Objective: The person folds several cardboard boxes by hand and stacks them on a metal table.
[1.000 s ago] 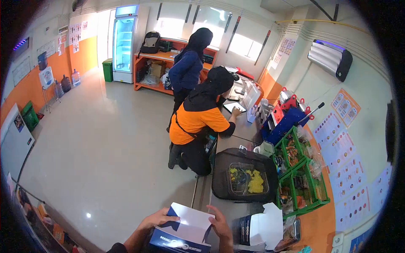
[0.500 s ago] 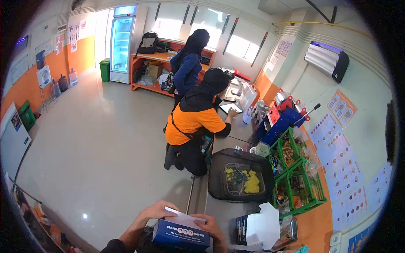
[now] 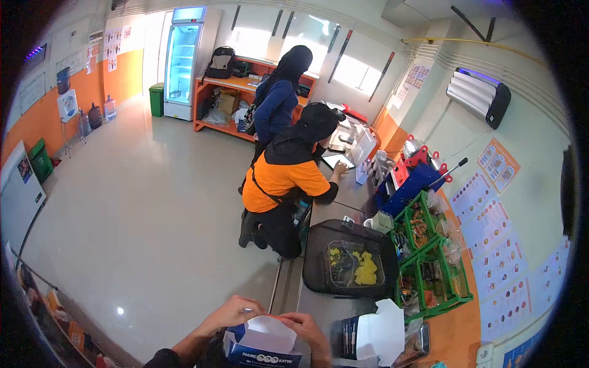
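At the bottom of the view, a blue and white printed box (image 3: 262, 356) stands before me, its white flaps raised. My left hand (image 3: 237, 311) has its fingers pressed together at the top left of the flaps. On the other side, my right hand (image 3: 304, 325) pinches the flap's upper right edge. To the right, a second box (image 3: 377, 334), blue outside and white inside, sits open on the counter (image 3: 319, 313). Behind it lies a black container (image 3: 316, 257) holding a clear tray with yellow food (image 3: 366, 270).
Green baskets (image 3: 438, 276) with packets stand along the right wall. A blue machine (image 3: 405, 190) is behind them. One person in orange (image 3: 285, 178) leans at the counter; another in dark blue (image 3: 276, 107) stands behind. A lit fridge (image 3: 183, 67) is at the back.
The box flap in front of me has been lifted and bent up. Both my hands have shifted slightly, and the box sits a little lower in view.
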